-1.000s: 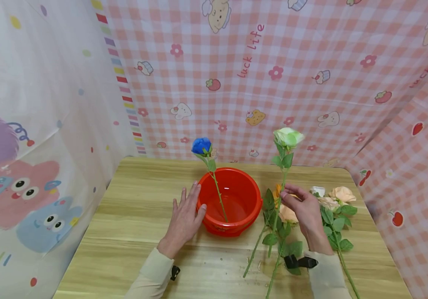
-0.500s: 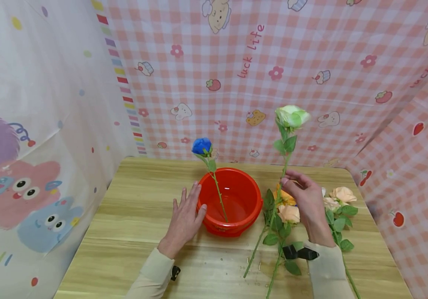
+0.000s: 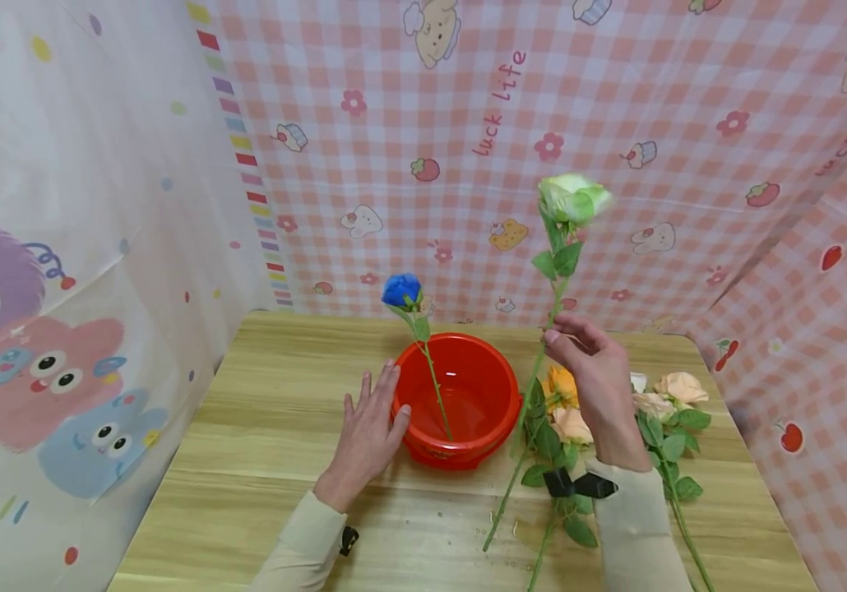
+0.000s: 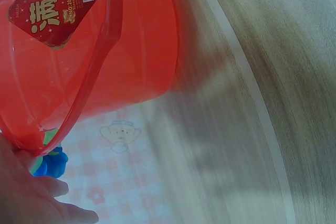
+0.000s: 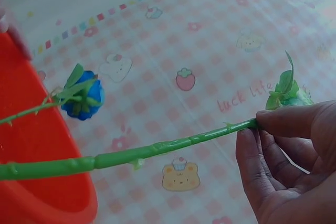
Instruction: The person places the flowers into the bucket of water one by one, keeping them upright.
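My right hand (image 3: pixel 592 370) pinches the stem of a pale green and white rose (image 3: pixel 574 199) between thumb and fingertips, just right of the red bucket (image 3: pixel 401 444). Its bloom stands high and its stem (image 5: pixel 157 148) slants down past the bucket's right side. Inside the bucket leans a blue rose (image 3: pixel 403 290), also seen beyond the rim in the right wrist view. My left hand (image 3: pixel 366 432) lies with straight, spread fingers against the bucket's left rim. In the left wrist view the bucket's handle (image 4: pixel 94 72) hangs across its labelled side.
Orange and peach roses (image 3: pixel 571 425) lie on the wooden table (image 3: pixel 261 427) under my right forearm. Farther right lie more peach and cream roses (image 3: pixel 681 386) with long stems. Water drops (image 3: pixel 516 529) dot the table in front. Patterned cloth hangs behind and at both sides.
My right hand has risen with the pale green rose, its bloom climbing and its stem lifting, and has shifted slightly left at the end. My left hand has stayed on the bucket.
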Demonstrator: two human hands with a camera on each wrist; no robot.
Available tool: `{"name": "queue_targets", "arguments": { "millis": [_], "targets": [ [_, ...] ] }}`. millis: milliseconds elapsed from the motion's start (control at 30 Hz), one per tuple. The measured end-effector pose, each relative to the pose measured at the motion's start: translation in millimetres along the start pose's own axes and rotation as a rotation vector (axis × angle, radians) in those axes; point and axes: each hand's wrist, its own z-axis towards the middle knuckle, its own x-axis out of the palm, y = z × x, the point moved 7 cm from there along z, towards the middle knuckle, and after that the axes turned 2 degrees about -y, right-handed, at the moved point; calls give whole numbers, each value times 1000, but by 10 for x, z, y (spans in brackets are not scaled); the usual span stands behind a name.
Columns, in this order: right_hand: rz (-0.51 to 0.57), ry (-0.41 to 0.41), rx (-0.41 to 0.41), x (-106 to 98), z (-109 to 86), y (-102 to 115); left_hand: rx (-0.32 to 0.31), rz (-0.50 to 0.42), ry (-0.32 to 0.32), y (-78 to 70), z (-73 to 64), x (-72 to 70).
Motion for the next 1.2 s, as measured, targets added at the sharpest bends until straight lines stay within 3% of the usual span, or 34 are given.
{"name": "queue_targets", "arguments": {
  "millis": [700,1200],
  "targets": [
    [104,16,-89,379,179,2,10,24,-3,-11,-6,-1],
    [-60,67,-48,577,262,-300,16,59,11,-7,0,-3]
  ]
}}
